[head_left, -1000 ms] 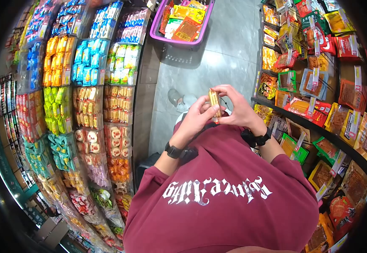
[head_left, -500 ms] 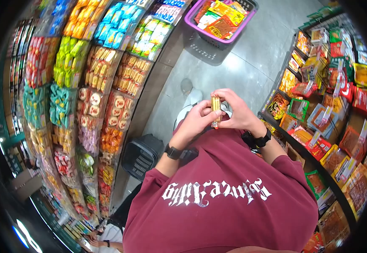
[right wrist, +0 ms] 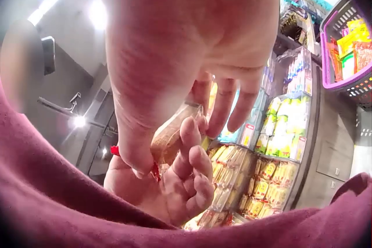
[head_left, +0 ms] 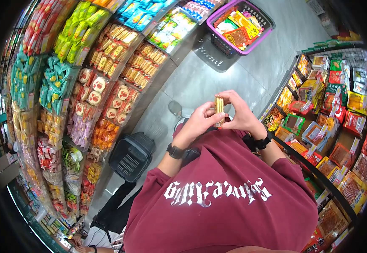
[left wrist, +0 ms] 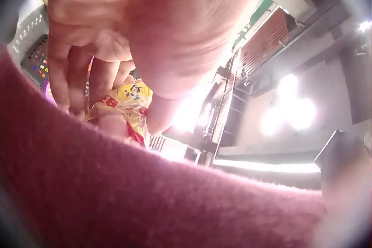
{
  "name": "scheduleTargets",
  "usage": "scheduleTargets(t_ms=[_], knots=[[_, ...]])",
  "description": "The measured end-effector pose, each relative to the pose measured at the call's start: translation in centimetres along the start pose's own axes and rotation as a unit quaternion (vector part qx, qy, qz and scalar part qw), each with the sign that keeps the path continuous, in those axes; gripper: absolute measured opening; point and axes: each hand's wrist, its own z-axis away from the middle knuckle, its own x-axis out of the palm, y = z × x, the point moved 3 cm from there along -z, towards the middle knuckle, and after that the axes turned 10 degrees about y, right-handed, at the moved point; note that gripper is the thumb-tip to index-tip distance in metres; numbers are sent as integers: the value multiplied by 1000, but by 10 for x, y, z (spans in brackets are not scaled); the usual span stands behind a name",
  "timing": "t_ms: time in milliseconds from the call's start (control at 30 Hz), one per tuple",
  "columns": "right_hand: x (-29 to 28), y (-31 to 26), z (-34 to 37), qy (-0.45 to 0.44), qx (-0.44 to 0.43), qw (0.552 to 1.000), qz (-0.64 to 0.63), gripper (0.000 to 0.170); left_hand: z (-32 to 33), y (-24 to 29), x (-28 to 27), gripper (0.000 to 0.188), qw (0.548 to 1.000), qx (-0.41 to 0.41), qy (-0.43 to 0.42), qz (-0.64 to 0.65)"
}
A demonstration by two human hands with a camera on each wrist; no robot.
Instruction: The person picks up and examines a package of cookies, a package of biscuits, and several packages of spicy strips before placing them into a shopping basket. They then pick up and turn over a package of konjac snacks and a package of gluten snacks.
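Note:
In front of the maroon shirt (head_left: pixel 219 185), both hands hold one small wrapped snack (head_left: pixel 219 107) with yellowish, stick-like contents. My left hand (head_left: pixel 202 117) grips it from the left, thumb across its near face. From the other side, fingers of my right hand (head_left: pixel 240 113) hold its top and lower end. The left wrist view shows a yellow label and red print on the wrapper (left wrist: pixel 135 94) between the fingers. Over in the right wrist view, clear film and a red end show on the snack (right wrist: pixel 168 136), partly hidden by the thumb.
A purple-rimmed basket (head_left: pixel 225 44) full of snack packs stands on the grey floor (head_left: pixel 183 82) ahead. Bins of wrapped snacks (head_left: pixel 145 65) line the left. A dark basket (head_left: pixel 128 162) and another person's legs (head_left: pixel 116 206) are at lower left. Hanging packs (head_left: pixel 310 133) fill the right-hand rack.
The head view has swung, so the purple-rimmed basket lies further right and the dark basket and the other person show more. Both hands keep hold of the wrapped snack in nearly the same pose.

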Motion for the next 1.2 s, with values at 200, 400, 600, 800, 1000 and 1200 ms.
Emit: scheduleTargets(t_ms=[200,400,600,800,1000,1200], knots=[[94,-31,-49,-46,1,998,38,79,31,16,-103,49,997,13,-31,63],[162,-54,-92,-110,9,991,77,82,54,17,-192,41,998,35,-31,34],[198,-63,-143,-171,13,980,100,82,50,26,-236,38,997,52,-10,63],[222,-51,-211,-254,-8,964,75,83,26,44,-261,35,980,129,73,135],[224,-24,-315,-289,-20,956,46,66,-20,76,-322,34,938,112,329,-22],[195,9,-415,-288,-88,952,56,30,-14,130,-389,43,624,109,611,-475]])
